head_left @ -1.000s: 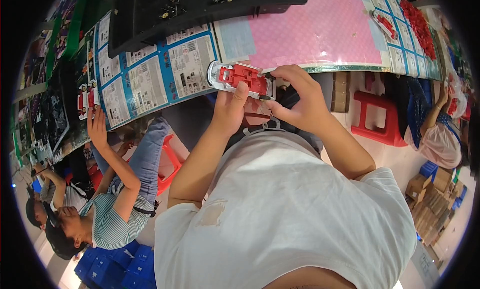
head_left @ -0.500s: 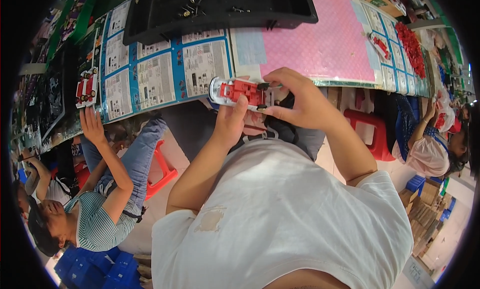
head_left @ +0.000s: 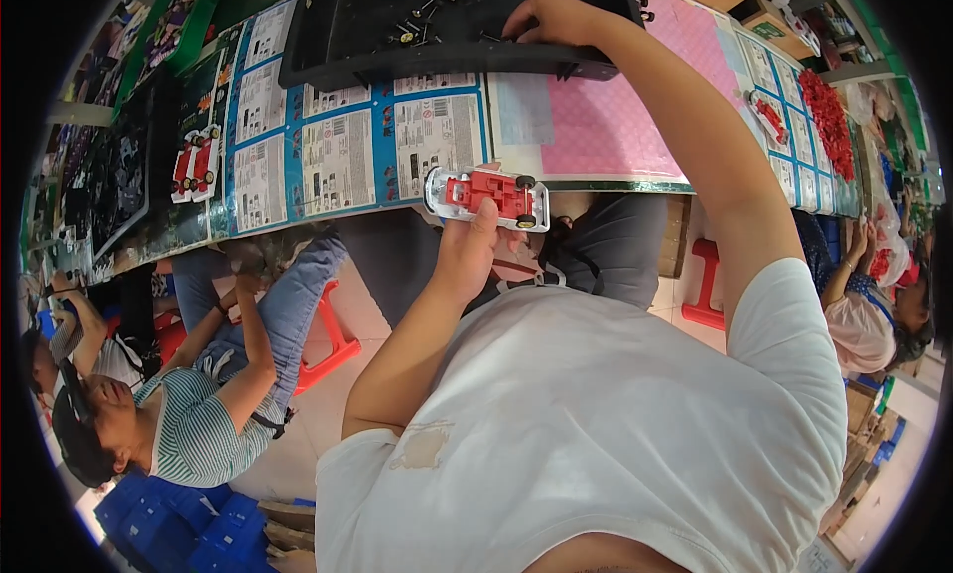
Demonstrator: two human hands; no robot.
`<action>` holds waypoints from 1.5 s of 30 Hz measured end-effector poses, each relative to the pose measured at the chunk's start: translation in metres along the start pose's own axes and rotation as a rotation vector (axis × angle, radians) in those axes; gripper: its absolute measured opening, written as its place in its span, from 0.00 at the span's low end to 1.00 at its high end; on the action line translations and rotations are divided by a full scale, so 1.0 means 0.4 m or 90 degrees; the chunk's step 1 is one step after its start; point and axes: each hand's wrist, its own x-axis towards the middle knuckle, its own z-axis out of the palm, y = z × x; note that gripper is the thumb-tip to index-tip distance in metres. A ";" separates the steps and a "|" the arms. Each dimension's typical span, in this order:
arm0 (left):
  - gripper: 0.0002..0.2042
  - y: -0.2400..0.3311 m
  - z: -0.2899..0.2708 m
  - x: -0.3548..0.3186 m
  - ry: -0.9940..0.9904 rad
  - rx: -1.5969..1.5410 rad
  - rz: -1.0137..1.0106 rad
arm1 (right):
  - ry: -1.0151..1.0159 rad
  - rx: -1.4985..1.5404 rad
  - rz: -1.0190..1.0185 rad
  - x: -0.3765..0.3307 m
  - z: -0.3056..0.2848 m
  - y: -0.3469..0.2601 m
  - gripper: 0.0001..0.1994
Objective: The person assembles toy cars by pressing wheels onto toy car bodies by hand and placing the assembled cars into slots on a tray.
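My left hand grips a white and red toy car in front of my chest, thumb pressed on its red underside. Black wheels show at the car's right end; the left end shows none. Out over the table, my right hand reaches into a large black tray, fingers bent down and drawn together. Beside its fingertips lies a small wheel axle; whether they hold it is hidden. Several more axles with wheels are scattered to the left in the tray.
On the table, printed card sheets and a pink mat lie under the tray. Another toy car rests at left, one more at right, near red parts. A co-worker in a striped shirt sits at left.
My right hand has left the toy car and moved up and away into the black tray. The left hand keeps the car, its right-end wheels now uncovered. The co-worker's raised hand has dropped from the table.
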 end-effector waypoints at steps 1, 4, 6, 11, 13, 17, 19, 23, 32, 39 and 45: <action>0.30 0.003 -0.002 -0.003 0.006 0.000 -0.001 | 0.045 -0.020 0.010 0.001 -0.001 0.002 0.10; 0.30 0.003 -0.010 -0.004 0.019 0.004 0.001 | 0.175 -0.077 -0.021 -0.031 -0.021 -0.014 0.10; 0.29 -0.005 -0.025 0.001 0.007 0.020 -0.006 | 0.263 0.038 0.091 -0.089 -0.051 -0.087 0.13; 0.27 -0.007 -0.015 0.029 -0.002 -0.005 -0.012 | 0.356 -0.044 0.154 -0.178 -0.046 -0.161 0.08; 0.28 -0.007 -0.006 0.035 -0.012 0.011 -0.020 | 0.469 -0.081 0.113 -0.201 -0.041 -0.175 0.07; 0.29 -0.018 -0.004 0.042 -0.040 0.040 -0.037 | 0.424 0.108 0.228 -0.227 -0.023 -0.143 0.09; 0.29 -0.019 -0.010 0.039 -0.035 0.043 -0.036 | 0.383 0.197 0.149 -0.245 0.015 -0.196 0.09; 0.20 -0.037 -0.007 0.034 -0.024 0.106 -0.030 | 0.312 0.247 -0.014 -0.309 0.144 -0.427 0.18; 0.06 -0.020 -0.005 0.001 -0.036 0.221 -0.094 | 0.226 0.258 0.080 -0.312 0.216 -0.486 0.24; 0.18 0.060 -0.072 -0.033 0.030 0.143 0.006 | 0.447 0.218 0.061 -0.366 0.202 -0.396 0.08; 0.18 0.249 -0.243 -0.019 0.242 0.146 0.082 | 0.639 -0.091 0.275 -0.464 0.279 -0.088 0.05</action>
